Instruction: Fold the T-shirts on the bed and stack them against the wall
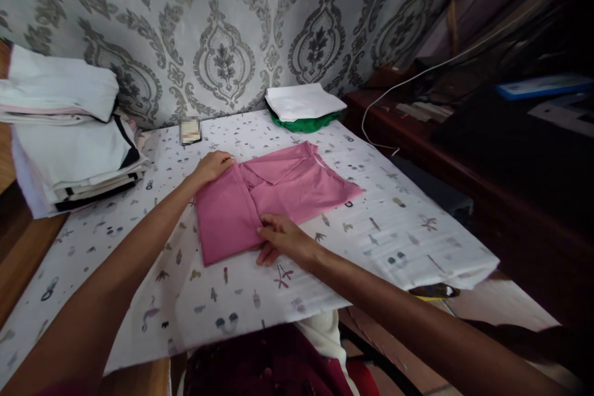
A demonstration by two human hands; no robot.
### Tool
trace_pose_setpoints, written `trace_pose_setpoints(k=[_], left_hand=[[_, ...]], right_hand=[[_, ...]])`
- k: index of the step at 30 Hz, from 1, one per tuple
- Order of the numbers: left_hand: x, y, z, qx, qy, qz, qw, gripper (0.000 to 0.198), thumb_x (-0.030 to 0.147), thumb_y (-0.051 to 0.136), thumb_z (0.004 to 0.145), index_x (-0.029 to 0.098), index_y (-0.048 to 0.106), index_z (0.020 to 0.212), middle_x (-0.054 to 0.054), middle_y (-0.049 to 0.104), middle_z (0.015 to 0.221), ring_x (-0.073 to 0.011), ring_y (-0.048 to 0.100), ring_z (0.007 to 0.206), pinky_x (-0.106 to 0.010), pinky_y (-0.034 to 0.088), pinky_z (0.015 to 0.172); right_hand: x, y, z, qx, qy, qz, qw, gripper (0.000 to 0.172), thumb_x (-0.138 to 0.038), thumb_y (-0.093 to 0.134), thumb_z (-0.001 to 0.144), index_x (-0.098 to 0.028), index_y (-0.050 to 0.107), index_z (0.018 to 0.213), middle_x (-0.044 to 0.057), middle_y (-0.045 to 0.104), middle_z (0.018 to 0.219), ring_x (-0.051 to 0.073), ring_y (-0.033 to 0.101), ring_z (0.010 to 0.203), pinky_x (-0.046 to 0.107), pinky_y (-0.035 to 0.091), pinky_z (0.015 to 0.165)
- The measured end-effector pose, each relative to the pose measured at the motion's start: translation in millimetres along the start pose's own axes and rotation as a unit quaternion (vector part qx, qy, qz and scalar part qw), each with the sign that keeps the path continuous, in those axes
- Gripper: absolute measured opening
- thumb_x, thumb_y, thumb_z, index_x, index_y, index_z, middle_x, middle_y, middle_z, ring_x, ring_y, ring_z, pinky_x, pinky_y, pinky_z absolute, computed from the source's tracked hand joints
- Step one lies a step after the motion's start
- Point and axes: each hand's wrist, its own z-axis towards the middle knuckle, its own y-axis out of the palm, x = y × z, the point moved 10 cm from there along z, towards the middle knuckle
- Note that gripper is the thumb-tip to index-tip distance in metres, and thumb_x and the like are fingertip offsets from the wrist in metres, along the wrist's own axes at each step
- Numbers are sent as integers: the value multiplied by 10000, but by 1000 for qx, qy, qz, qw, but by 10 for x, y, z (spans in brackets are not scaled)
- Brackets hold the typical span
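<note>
A pink garment [297, 198] lies on the patterned white cloth in the middle of the table, its left part folded over into a flat panel. Its right end tapers to a point, with a slit of white showing near the far corner. My left hand [214, 166] has its fingers closed on the far edge of the folded panel. At the panel's near right corner, my right hand [283, 238] pinches the fabric between thumb and fingers, some fingers beneath it.
A tall stack of folded white and black-edged clothes [74, 130] stands at the left. Folded white and green cloth [304, 105] lies at the back, and a small pixelated item [190, 130] sits near the wall. On the right, a white cable [371, 108] hangs over dark furniture [417, 154].
</note>
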Motion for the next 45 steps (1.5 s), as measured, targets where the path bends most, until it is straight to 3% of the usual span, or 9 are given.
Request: trace_pose_setpoints(k=[2,5,7,12,21,28,34,39,45], left_hand=[[3,-29,-44,7,5,9,1000,333,430,445,920,216,561,694,-47,632,745,-215,547,730,-314,383,688],[-7,-86,-150,16,9,20,1000,327,421,392,950,215,574,772,-62,659,822,-227,574,781,-323,400,730],[-28,-124,-229,17,7,26,1000,313,401,377,955,212,584,815,-61,663,835,-226,579,782,-326,404,739],[-153,-198,-385,10,-15,35,999,263,347,428,929,200,645,949,-45,693,866,-212,598,775,-311,409,711],[-423,-240,-520,22,-65,64,996,218,343,526,904,203,691,926,-51,688,814,-225,616,778,-318,410,690],[42,-256,-887,94,17,104,990,388,351,404,985,156,591,1263,-165,626,1242,-320,547,1185,-464,419,1013],[199,98,-1130,11,62,103,993,535,442,335,1021,119,507,1412,-182,505,1493,-316,444,1390,-487,310,1182],[131,102,-1154,20,59,114,992,550,441,325,1028,117,502,1436,-185,488,1523,-300,427,1425,-474,304,1195],[103,126,-1168,38,26,124,991,526,402,322,1031,133,500,1447,-168,474,1544,-285,407,1449,-485,303,1197]], right_hand=[[-217,-150,-31,56,-58,-181,980,122,-313,536,939,-194,541,961,-7,636,660,172,688,573,256,506,506],[-652,-295,-23,173,-124,-432,876,156,-316,557,941,-187,623,999,80,725,840,242,709,802,328,519,673],[-829,-280,115,202,-122,-505,830,198,-335,525,963,-185,648,1003,118,742,958,278,700,906,359,514,731],[-960,-143,579,202,-87,-568,793,278,-292,433,990,-168,667,1072,149,730,1107,279,695,984,364,513,774],[-878,-236,697,231,-92,-578,778,315,-229,404,948,-161,684,1076,146,739,1068,278,692,952,346,492,763],[-883,-271,720,236,-120,-535,802,267,-260,435,964,-184,683,1025,106,746,985,254,673,896,310,462,729],[-880,-303,348,236,-152,-496,821,245,-270,442,994,-170,666,1007,56,717,864,188,613,754,280,386,669],[-603,-213,-54,190,-87,-534,819,348,-392,474,1002,-178,662,802,41,661,731,165,547,671,287,273,596],[-472,-46,-138,153,-64,-533,830,117,-279,640,883,-185,626,815,31,685,838,155,555,750,270,275,599]])
